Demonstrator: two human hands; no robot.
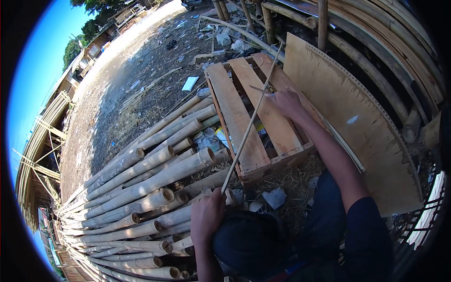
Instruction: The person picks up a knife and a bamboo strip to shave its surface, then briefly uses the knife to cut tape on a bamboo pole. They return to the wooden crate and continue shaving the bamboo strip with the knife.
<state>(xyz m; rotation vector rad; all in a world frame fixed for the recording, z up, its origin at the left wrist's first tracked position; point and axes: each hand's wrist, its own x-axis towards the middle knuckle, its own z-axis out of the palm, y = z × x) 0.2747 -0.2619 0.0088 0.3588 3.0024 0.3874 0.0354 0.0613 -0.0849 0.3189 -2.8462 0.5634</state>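
A long, thin bamboo strip (246, 134) slants across a wooden slatted crate (227, 105). My left hand (207, 215) is closed around the strip's near end, close to my knee. Farther along it, above the crate slats, my right hand (284, 102) grips a knife (256, 89). The narrow blade points left and crosses the strip in this view; the handle is hidden in my fingers. Beyond the blade, the strip's far end reaches past the crate's back edge.
Several bamboo poles (145, 187) lie stacked on the left, cut ends facing me. A plywood sheet (347, 113) leans at the right, beside a pole rack (371, 70). Another thin strip (345, 144) rests near my right forearm. Litter and rubble (274, 198) cover the ground.
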